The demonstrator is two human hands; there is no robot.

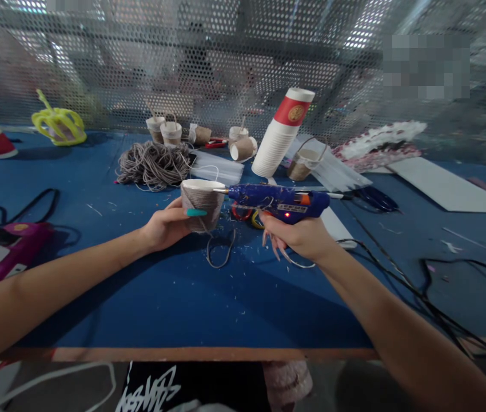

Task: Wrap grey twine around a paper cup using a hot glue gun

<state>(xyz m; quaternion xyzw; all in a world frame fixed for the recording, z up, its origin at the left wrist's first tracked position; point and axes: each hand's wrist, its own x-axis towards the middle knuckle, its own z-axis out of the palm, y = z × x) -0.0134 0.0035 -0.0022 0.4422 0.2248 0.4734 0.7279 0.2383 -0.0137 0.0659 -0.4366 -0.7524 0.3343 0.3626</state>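
Blue table (pixel 191 303), one held cup (pixel 205 199), one held glue gun (pixel 269 198)

this looks like a craft workshop. a wide blue tabletop (pixel 226 309) with a worn wooden edge is strewn with making supplies: a blue glue gun (pixel 277 197) in the center of the frame, a tangle of grey cord (pixel 155 166) left of center, and a tall leaning stack of paper cups (pixel 281 137) above center. a small cup with a handle (pixel 299 170) and a yellow craft piece (pixel 59 127) at upper left look handmade. black cables (pixel 397 280) and white scraps (pixel 452 247) lie at right, and a perforated metal screen (pixel 226 63) spans the top.
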